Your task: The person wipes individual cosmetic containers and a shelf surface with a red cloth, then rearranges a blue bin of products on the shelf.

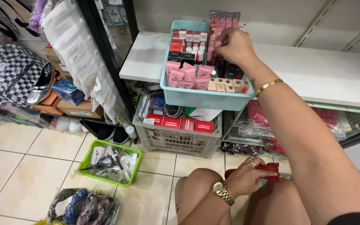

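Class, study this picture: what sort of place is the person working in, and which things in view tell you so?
Probably a small cosmetics shop or its stockroom. A light blue bin on a white shelf holds rows of boxed cosmetics, a grey crate below holds red boxes, and packaged goods hang on a rack.

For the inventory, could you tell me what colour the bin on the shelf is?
Light blue bin; head view.

Three containers are seen — one pale blue plastic tub [205, 99], one grey slatted plastic crate [176, 141], one bright green plastic basket [89, 155]; two hands are counted.
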